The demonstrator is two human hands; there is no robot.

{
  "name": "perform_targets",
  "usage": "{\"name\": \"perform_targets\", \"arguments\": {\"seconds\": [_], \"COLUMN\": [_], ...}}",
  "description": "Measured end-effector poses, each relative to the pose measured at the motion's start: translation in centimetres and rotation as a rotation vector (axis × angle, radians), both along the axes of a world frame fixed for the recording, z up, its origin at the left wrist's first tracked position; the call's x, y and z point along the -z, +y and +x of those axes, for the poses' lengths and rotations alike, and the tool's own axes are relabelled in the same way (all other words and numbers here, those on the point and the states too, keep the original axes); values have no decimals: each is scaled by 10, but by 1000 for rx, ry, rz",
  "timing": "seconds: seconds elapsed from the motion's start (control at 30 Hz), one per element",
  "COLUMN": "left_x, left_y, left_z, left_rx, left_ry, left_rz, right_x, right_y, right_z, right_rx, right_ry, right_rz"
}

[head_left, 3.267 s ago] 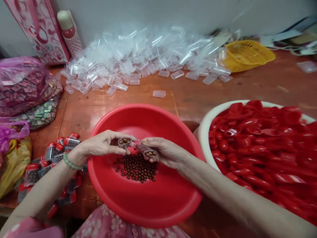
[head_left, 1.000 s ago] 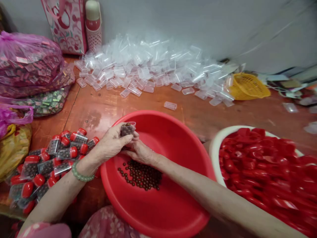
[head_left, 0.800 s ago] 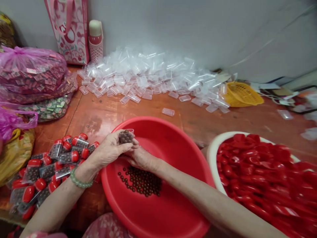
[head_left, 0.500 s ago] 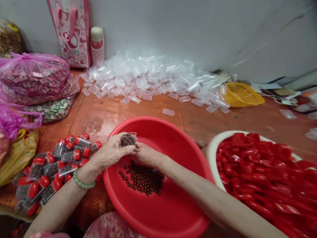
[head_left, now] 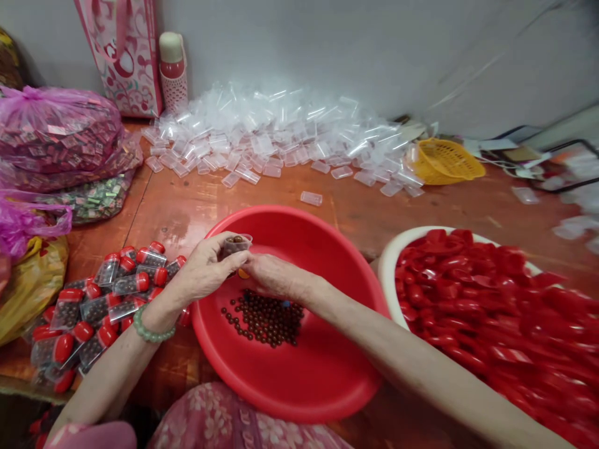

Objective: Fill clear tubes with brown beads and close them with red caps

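A small clear container (head_left: 235, 245) filled with dark brown balls is gripped between the thumb and fingers of my left hand (head_left: 210, 265), above the left side of a red basin (head_left: 327, 380). My right hand (head_left: 271, 275) is beside it over the basin, its fingers bent and close to the container's lower right; something small and orange shows by its fingertips. What the right hand holds, if anything, is too hidden to name. Loose brown balls (head_left: 269, 321) lie in the basin below my hands, with a bit of blue among them.
Red-capped filled containers (head_left: 131, 284) lie in a heap at left, near plastic bags (head_left: 60, 134). Empty clear containers (head_left: 262, 140) are piled along the wall. A white tub (head_left: 390, 274) of red caps stands right; a yellow basket (head_left: 444, 162) is behind it.
The view has shifted, so most things appear slightly higher and further left. My left hand has tilted the container a little, and an orange spot now shows by my right fingertips.
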State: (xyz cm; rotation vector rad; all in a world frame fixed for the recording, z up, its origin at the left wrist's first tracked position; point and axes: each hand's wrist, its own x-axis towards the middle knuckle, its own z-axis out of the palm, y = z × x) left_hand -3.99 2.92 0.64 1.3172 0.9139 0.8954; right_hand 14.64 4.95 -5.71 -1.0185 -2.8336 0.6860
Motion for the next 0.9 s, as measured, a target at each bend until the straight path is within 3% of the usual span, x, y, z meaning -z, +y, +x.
{"name": "perform_targets", "arguments": {"seconds": [0.13,0.3,0.43,0.53,0.77,0.9], "left_x": [-7,-18,-19,-20,-31,-32], "left_y": [1,-1,-2,-5,-13,-15], "left_z": [-2,1,9,13,23,27], "left_rx": [26,117,173,231,219,188], "left_ry": [-71,-67,-35,-66,-123,-141], "left_rz": [-14,-56,-23,-98,-149,-151], "right_x": [-32,-60,-66,-64,-65,-74], "right_y": [-16,-44,-63,-72,-81,-92], "right_z": [28,64,76,80,79,94], "right_rx": [102,262,319,351,399,514], "right_ry": [-10,198,344,374,446,472], "right_rz": [86,264,312,289,203,307]}}
